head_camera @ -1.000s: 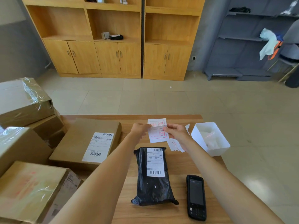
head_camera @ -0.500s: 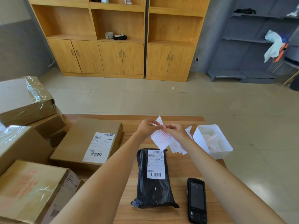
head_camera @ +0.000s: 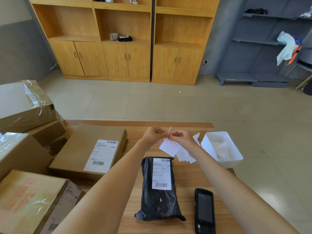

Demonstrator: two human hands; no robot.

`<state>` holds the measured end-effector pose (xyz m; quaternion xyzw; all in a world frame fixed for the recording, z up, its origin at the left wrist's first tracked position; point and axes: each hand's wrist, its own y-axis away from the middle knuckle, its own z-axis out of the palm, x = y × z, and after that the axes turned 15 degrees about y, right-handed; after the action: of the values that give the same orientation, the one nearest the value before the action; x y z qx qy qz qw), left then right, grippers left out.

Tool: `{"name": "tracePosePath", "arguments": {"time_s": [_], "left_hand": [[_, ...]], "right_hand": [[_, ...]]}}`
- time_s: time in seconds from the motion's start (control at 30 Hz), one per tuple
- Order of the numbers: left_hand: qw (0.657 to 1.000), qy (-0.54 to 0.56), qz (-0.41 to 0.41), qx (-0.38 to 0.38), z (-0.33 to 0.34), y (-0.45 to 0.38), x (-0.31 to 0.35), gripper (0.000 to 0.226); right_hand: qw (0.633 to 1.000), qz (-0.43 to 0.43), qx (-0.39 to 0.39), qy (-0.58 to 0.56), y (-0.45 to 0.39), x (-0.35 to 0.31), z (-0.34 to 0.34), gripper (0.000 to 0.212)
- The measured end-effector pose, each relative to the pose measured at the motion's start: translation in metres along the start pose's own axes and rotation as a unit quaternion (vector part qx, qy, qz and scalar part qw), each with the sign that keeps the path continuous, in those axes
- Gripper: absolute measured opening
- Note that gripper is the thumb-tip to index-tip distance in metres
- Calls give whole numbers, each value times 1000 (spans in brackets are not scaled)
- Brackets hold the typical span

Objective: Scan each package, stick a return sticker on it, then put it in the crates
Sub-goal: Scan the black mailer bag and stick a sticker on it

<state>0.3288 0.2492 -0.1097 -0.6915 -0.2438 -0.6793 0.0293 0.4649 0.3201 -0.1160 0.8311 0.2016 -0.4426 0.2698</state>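
Above the black package, both hands' fingers pinch a white, red-printed return sticker.

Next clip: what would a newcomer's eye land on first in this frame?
First, the two hands meeting above the wooden table: the left hand and right hand both pinch a white sticker sheet with red print. Just below them lies the black package with its white shipping label, a black handheld scanner to its right. Brown cardboard boxes crowd the left side, and a white bin sits at the table's right edge.
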Motion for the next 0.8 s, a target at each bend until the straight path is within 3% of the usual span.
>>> {"name": "tracePosePath", "arguments": {"time_s": [0.2, 0.43, 0.63, 0.8], "left_hand": [[1000, -6, -8, -4, -1, -6, -1, 22], [1000, -4, -10, -2, 7, -11, 4, 6], [1000, -20, -22, -3, 12, -13, 7, 12], [999, -27, -34, -8, 16, -13, 7, 12]], "right_hand": [[1000, 3, 7, 21, -9, 1, -2, 9], [997, -30, 22, 66, -14, 13, -6, 13], [981, -65, 94, 156, -9, 13, -15, 11], [983, -82, 73, 150, -7, 15, -19, 6]]}}
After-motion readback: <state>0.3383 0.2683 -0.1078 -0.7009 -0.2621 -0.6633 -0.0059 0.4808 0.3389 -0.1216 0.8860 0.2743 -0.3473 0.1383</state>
